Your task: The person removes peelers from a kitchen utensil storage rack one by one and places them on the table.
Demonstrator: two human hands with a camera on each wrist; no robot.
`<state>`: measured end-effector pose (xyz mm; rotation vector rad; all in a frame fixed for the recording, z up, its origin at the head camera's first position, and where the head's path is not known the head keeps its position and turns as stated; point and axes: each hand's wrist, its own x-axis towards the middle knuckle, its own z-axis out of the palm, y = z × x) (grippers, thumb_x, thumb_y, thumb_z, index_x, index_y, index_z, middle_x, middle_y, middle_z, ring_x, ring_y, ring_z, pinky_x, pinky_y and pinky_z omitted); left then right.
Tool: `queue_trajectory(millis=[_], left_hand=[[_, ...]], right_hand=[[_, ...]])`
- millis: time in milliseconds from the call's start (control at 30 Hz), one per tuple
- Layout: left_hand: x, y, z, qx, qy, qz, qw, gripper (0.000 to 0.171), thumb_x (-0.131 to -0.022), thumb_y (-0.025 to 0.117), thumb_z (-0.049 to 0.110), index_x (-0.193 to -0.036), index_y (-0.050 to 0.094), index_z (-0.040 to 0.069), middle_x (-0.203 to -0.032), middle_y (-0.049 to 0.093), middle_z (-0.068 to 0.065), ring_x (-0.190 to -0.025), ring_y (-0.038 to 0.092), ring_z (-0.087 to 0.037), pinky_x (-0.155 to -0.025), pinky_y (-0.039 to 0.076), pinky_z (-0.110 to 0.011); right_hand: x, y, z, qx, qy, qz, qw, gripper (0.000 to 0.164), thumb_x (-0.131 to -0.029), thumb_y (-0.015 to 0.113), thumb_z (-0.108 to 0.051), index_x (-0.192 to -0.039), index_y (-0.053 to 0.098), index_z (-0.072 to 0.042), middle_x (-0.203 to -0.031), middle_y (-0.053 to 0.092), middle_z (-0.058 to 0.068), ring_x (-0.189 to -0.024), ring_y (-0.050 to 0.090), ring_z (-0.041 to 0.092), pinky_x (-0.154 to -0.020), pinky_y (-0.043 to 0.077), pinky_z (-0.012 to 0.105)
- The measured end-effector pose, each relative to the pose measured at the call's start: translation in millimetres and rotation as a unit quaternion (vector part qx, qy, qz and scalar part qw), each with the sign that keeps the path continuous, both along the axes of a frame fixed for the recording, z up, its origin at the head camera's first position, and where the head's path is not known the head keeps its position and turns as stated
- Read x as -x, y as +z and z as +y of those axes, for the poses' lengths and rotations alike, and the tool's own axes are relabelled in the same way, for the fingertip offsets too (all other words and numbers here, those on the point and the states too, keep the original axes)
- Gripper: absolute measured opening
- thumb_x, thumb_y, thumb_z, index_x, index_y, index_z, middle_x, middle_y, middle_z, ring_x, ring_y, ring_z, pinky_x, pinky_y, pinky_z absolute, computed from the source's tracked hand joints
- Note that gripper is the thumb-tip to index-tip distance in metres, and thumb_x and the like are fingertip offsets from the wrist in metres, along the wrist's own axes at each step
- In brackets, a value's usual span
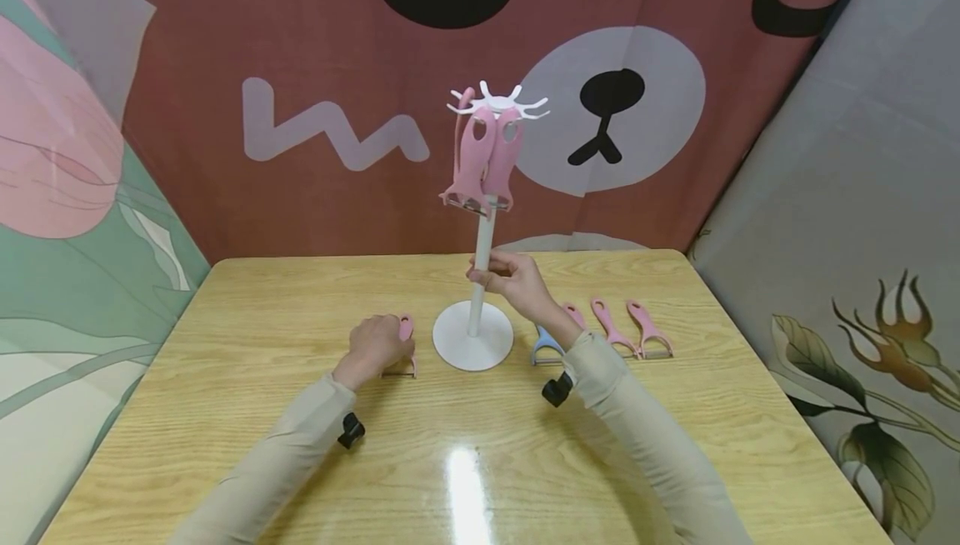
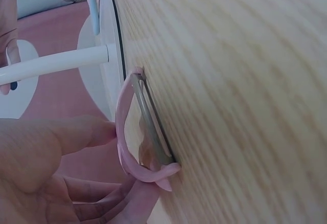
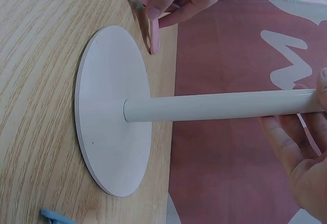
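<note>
My left hand pinches a pink peeler at the table, left of a white stand. In the left wrist view, the thumb and fingers are on either side of the pink peeler, whose metal blade is near the wood. My right hand holds the stand's white pole partway up. Around the hooked top hang a few pink peelers, blades down. The round white base rests on the table.
Right of the base lie a blue peeler, partly behind the right forearm, and several pink peelers on the wooden table. A printed cloth with a bear face hangs behind the table's far edge.
</note>
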<state>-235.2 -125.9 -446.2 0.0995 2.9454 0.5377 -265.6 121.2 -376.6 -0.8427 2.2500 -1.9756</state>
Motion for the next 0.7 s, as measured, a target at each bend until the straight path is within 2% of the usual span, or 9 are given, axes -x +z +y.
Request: queue_trajectory(millis=[267, 400, 567, 700], left_hand=[[-1.0, 1.8, -1.8, -0.003, -0.002, 0.004, 1.0, 0.031, -0.091, 0.064, 0.024, -0.067, 0.053, 0.009, -0.067, 0.052, -0.007, -0.062, 0.05, -0.024, -0.058, 0.039, -0.038], [-0.3, 2.5, -3.5, -0.002, 0.0, 0.009, 1.0, 0.03, -0.095, 0.061, 0.027, -0.074, 0.056, 0.006, -0.069, 0.053, -0.008, -0.062, 0.052, -0.024, -0.058, 0.042, -0.038], [-1.3, 4.4, -4.3, 0.004, 0.002, 0.035, 0.9994, 0.03, -0.097, 0.059, 0.027, -0.082, 0.061, 0.001, -0.073, 0.055, -0.01, -0.065, 0.054, -0.025, -0.058, 0.046, -0.04], [-1.3, 4.3, -4.6, 0.005, 0.004, 0.054, 0.9985, 0.029, -0.096, 0.059, 0.027, -0.087, 0.062, 0.0, -0.077, 0.055, -0.011, -0.067, 0.054, -0.026, -0.061, 0.047, -0.044]], right_hand=[[0.5, -0.5, 0.5, -0.002, 0.001, 0.002, 1.0, 0.027, -0.093, 0.065, 0.003, -0.119, 0.063, 0.011, -0.108, 0.067, 0.03, -0.101, 0.063, 0.049, -0.086, 0.054, 0.052], [0.7, -0.9, 1.0, 0.001, 0.0, 0.003, 1.0, 0.027, -0.094, 0.064, 0.004, -0.119, 0.063, 0.012, -0.108, 0.067, 0.03, -0.101, 0.063, 0.048, -0.087, 0.053, 0.052], [0.9, -0.9, 1.1, 0.003, 0.002, 0.002, 1.0, 0.026, -0.094, 0.064, 0.003, -0.119, 0.063, 0.011, -0.108, 0.067, 0.03, -0.102, 0.063, 0.048, -0.087, 0.053, 0.054], [0.9, -0.7, 0.7, -0.005, 0.001, 0.004, 1.0, 0.026, -0.094, 0.064, 0.003, -0.119, 0.063, 0.01, -0.108, 0.068, 0.029, -0.1, 0.067, 0.04, -0.087, 0.053, 0.052]])
